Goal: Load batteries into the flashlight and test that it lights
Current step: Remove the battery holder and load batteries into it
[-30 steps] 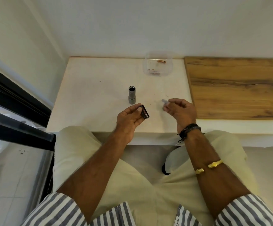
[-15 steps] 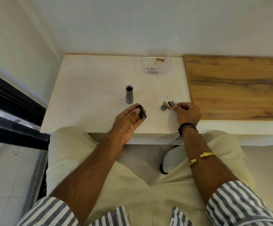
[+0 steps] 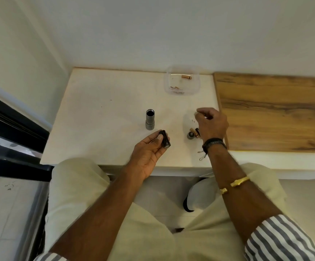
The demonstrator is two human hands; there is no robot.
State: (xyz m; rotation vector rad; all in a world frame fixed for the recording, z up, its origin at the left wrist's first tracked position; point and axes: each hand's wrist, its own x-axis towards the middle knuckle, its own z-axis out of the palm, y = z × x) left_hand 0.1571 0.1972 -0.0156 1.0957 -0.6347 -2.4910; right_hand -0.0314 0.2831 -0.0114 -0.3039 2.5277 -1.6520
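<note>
Now the right hand (image 3: 212, 124) has lifted away from the small cluster of copper-and-black batteries (image 3: 194, 132) it was touching half a second ago, and it hangs over the white surface (image 3: 100, 113) with fingers loosely curled; whether anything is pinched in that grip I cannot tell, as the fingertips are blurred. The batteries lie beside a small round grey cap (image 3: 190, 135), just at seven o'clock of that hand.

The left hand (image 3: 149, 153) has kept its place, its grip closed around a short black battery holder (image 3: 165, 141), thumb on top. This suggests the loading step is under way, with cells laid out ready for the holder, though none can be seen seated in it.

The grey metal flashlight body (image 3: 150, 119) stands upright, open end up and apparently hollow (nothing shows inside its dark mouth), at twelve o'clock of the left hand and well apart from the right.

At one o'clock on the surface, against the wall, sits a clear plastic tub (image 3: 196, 91). It holds one more copper battery (image 3: 186, 77) near its far side, and a few small brownish pieces at the near side, too small to identify.
</note>
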